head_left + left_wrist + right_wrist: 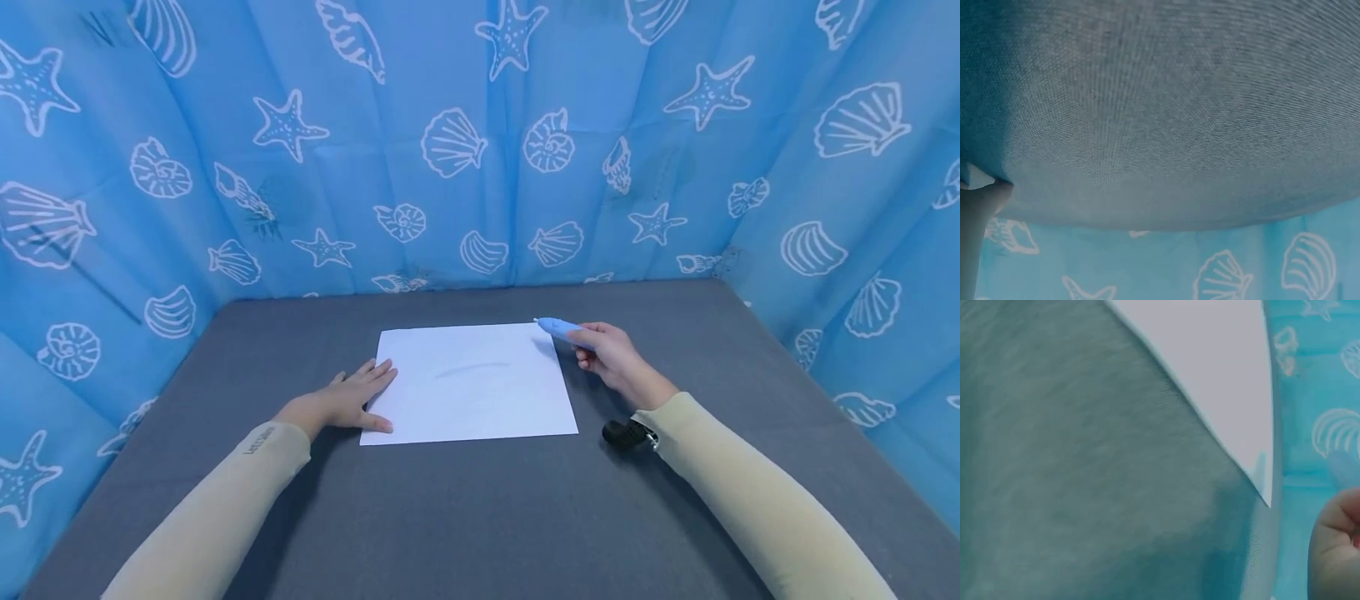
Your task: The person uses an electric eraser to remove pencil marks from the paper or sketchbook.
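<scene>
A white sheet of paper (pixel 480 408) lies on the grey table, with a faint grey curved streak near its middle. My left hand (pixel 356 398) rests on the paper's left edge, fingers and thumb spread. In my right hand (pixel 617 358) I hold a light blue pen-shaped tool (pixel 557 327) between thumb and fingers. Its small pale tip points left, over the paper's far right corner; whether it touches is unclear. The right wrist view has part of that hand (pixel 1338 550) at the lower right, near the paper's corner (pixel 1222 381). Only a little of my left hand (pixel 985 203) enters the left wrist view.
A grey cloth covers the table (pixel 480 517). Blue curtains (pixel 480 208) with white shells and starfish hang behind it and along both sides. Below my right wrist is a small black object (pixel 624 435) with a metal piece, beside the sleeve cuff.
</scene>
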A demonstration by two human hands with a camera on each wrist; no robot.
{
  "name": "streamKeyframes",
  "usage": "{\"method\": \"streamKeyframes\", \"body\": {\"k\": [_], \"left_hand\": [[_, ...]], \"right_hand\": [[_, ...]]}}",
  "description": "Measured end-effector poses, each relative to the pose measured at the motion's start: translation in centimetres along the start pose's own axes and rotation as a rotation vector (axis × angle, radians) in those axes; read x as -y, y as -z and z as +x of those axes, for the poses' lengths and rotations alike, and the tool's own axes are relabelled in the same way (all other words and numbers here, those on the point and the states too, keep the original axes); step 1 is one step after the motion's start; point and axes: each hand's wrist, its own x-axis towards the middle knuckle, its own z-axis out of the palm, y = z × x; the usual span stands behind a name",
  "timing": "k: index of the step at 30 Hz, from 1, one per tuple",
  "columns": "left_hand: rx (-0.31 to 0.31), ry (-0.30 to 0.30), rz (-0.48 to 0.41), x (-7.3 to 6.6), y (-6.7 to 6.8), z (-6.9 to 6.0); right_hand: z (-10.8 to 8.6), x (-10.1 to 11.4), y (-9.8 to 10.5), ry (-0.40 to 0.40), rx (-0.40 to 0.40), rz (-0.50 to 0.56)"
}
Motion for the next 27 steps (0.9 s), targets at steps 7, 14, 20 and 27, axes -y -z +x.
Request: {"method": "streamKeyframes", "body": {"k": [7,14,20,27], "left_hand": [[-0.051,-0.054,-0.007,0.6,-0.6,0.0],[-0.087,-0.100,0.056,1.5,-1.6,0.1],[-0.116,-0.132,0.124,1.9,-1.9,0.1],[-0.128,-0.127,0.159,1.8,-1.9,-0.1]], "right_hand": [[0.2,0.7,0.5,0.030,0.063,0.239],[0.7,1.1,0.1,-0.016,0.096,0.372],[1.0,1.1,-0.5,0.007,-0.049,0.408],[1.1,1.1,-1.0,-0.034,-0.167,0.453]]}}
